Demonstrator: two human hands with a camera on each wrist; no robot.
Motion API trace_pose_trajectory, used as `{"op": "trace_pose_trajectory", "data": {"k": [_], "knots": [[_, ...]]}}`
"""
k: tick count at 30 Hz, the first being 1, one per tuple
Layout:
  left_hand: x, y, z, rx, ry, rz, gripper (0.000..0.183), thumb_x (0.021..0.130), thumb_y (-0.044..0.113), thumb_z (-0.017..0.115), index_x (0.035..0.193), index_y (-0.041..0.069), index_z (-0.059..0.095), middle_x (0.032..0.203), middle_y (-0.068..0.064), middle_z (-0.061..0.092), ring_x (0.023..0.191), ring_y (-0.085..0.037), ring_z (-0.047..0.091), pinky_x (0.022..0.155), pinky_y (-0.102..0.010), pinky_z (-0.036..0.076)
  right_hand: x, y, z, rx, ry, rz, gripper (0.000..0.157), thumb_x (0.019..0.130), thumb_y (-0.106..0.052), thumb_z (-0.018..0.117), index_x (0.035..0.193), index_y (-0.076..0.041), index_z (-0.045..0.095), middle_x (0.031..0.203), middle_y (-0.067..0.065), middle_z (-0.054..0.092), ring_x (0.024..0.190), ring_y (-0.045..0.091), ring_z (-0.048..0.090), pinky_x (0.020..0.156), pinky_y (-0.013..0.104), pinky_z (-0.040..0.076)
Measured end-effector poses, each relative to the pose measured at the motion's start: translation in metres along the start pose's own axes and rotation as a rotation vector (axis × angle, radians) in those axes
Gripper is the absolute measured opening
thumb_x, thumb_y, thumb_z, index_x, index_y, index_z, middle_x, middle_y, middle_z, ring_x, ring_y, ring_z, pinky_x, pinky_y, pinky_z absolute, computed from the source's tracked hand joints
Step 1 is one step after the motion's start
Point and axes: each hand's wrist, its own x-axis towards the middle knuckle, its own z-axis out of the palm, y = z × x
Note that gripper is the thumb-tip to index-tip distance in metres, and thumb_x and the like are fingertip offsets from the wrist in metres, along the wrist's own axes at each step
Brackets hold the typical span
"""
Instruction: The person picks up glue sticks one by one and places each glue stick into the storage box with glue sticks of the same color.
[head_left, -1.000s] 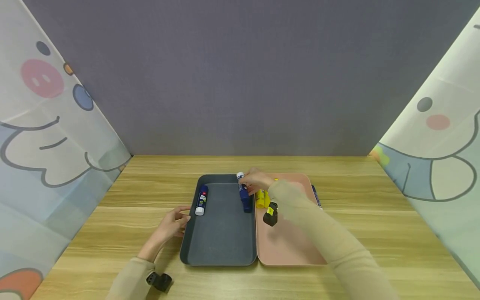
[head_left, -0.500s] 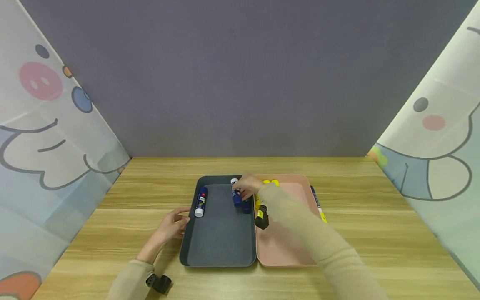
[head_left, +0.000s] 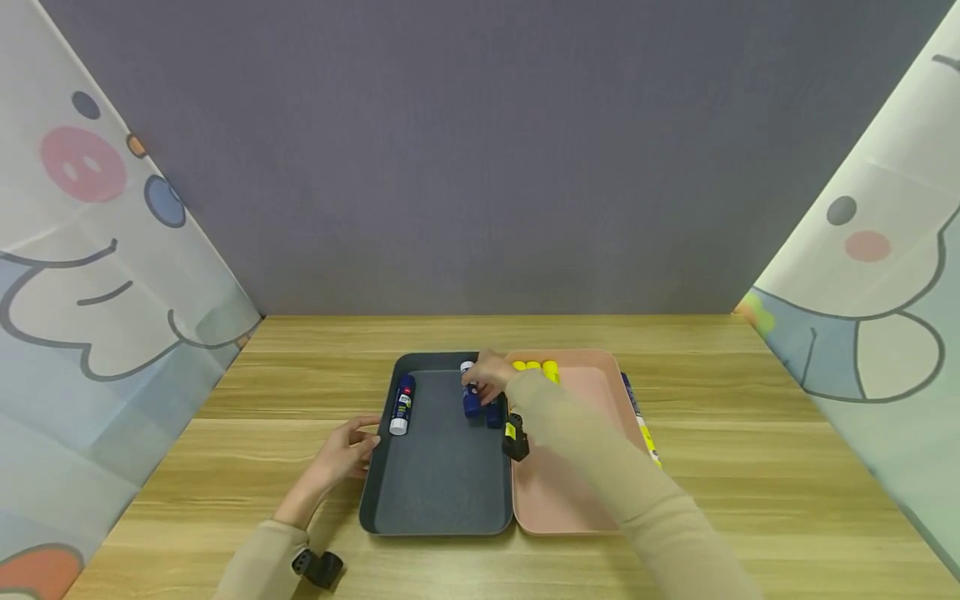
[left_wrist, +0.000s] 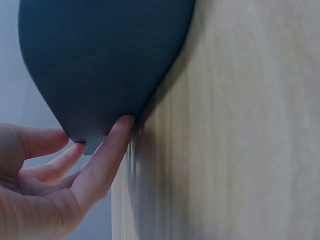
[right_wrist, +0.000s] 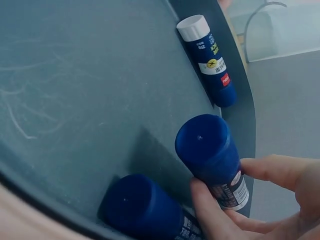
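Note:
My right hand (head_left: 491,375) pinches a blue glue stick (head_left: 470,402) with a white end, low over the dark grey tray (head_left: 441,527). In the right wrist view its thumb and fingers are on the glue stick's sides, and the blue end tilts toward the camera. Close beside it is a second blue glue stick (right_wrist: 135,205), along the tray's right side. A third glue stick (head_left: 402,404) lies by the left wall. My left hand (head_left: 347,450) touches the outside of the tray's left wall, its fingertips (left_wrist: 124,125) against the wall in the left wrist view.
A pink tray (head_left: 555,525) adjoins the grey one on the right; several yellow-ended sticks (head_left: 551,371) lie in it, partly behind the right sleeve. Beyond its right edge, blue and yellow sticks (head_left: 647,437) lie on the wooden table (head_left: 750,467). A grey panel (head_left: 480,167) stands behind.
My right hand has carried the glue stick a little left and lower, away from the second one. More yellow sticks show behind the sleeve. My left hand stays at the tray wall.

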Motion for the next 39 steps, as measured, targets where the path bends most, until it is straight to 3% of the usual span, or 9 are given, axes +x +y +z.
{"op": "trace_pose_trajectory", "data": {"k": [7,14,19,24,28,33,39], "knots": [[-0.001,0.001,0.000,0.000,-0.001,0.006,0.037,0.088,-0.001,0.044,0.124,-0.008,0.039,0.089,-0.019,0.057,0.065,-0.017,0.056,0.056,-0.037,0.051,0.007,-0.003,0.006,-0.081,0.031,0.024,0.022,0.079,-0.007,0.061,0.093,0.009,0.054,0.076,0.018,0.056,0.064,0.030,0.061,0.058,0.037,0.053],[-0.001,0.001,0.001,-0.003,0.010,-0.002,0.036,0.088,-0.001,0.044,0.124,-0.007,0.040,0.089,-0.019,0.056,0.065,-0.018,0.056,0.055,-0.037,0.051,0.012,-0.005,0.009,-0.072,0.056,0.055,0.013,0.081,0.000,0.055,0.084,0.013,0.056,0.072,0.023,0.057,0.061,0.032,0.061,0.058,0.038,0.053],[0.000,0.000,0.001,-0.005,0.012,-0.005,0.036,0.088,-0.001,0.045,0.124,-0.007,0.040,0.089,-0.019,0.057,0.065,-0.019,0.056,0.055,-0.037,0.051,0.010,-0.004,0.007,-0.073,0.043,0.029,0.011,0.080,-0.004,0.056,0.081,0.007,0.054,0.068,0.018,0.055,0.056,0.027,0.058,0.058,0.037,0.053],[0.000,0.000,0.001,-0.008,0.004,0.000,0.037,0.088,-0.001,0.044,0.124,-0.008,0.039,0.089,-0.019,0.056,0.065,-0.018,0.056,0.055,-0.037,0.051,-0.003,-0.003,0.000,-0.054,-0.009,-0.072,0.011,0.082,-0.006,0.055,0.087,0.004,0.057,0.068,0.015,0.055,0.055,0.025,0.055,0.062,0.039,0.052],[0.000,-0.001,0.000,-0.003,0.000,0.009,0.037,0.088,-0.001,0.043,0.124,-0.008,0.039,0.089,-0.019,0.057,0.065,-0.018,0.056,0.055,-0.037,0.051,-0.015,-0.005,-0.006,-0.067,-0.046,-0.143,0.019,0.083,-0.005,0.054,0.098,0.004,0.058,0.079,0.019,0.058,0.066,0.032,0.059,0.064,0.039,0.052],[0.000,-0.001,0.000,-0.009,-0.001,0.002,0.036,0.088,-0.001,0.044,0.124,-0.008,0.039,0.089,-0.019,0.056,0.065,-0.018,0.057,0.055,-0.037,0.051,-0.028,-0.007,-0.015,-0.098,-0.080,-0.188,0.032,0.085,-0.007,0.053,0.114,0.006,0.051,0.093,0.023,0.058,0.081,0.037,0.059,0.067,0.038,0.051],[0.000,-0.001,0.000,-0.029,-0.008,-0.004,0.036,0.088,-0.001,0.044,0.124,-0.008,0.038,0.088,-0.019,0.055,0.064,-0.018,0.057,0.055,-0.037,0.051,-0.039,-0.006,-0.027,-0.121,-0.092,-0.218,0.035,0.086,-0.008,0.053,0.118,0.005,0.047,0.091,0.022,0.058,0.077,0.038,0.058,0.067,0.040,0.051]]}}
